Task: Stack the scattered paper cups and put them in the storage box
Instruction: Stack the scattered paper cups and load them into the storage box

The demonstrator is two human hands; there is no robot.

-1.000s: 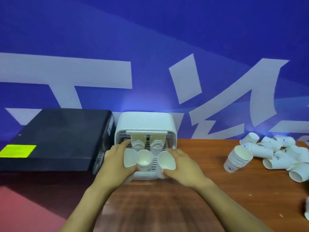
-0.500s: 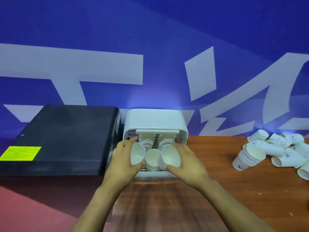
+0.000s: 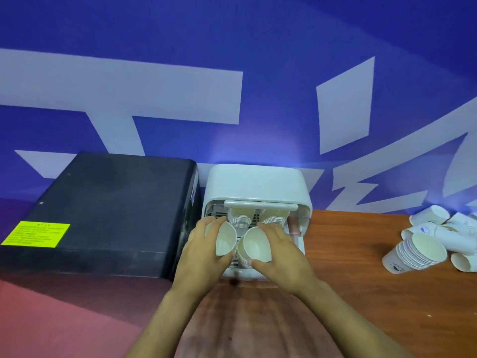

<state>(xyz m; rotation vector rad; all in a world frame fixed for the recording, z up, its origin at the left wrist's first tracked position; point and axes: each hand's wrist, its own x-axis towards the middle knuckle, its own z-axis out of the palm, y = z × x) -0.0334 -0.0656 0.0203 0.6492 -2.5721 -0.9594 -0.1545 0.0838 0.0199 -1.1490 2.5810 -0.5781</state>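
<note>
At the table's far edge, beside the black case, the left hand is gripping a cup stack and the right hand another stack, fingers curled round each, mouths tilting toward the person. Both are hovering over the storage box, directly ahead. Loose paper cups are lying near the table's right edge.

We find no legible text. Yellow label on the black case: print too blurred to read. Blue marks on the loose paper cups: unreadable. Large white shapes on the blue wall, undecipherable.
</note>
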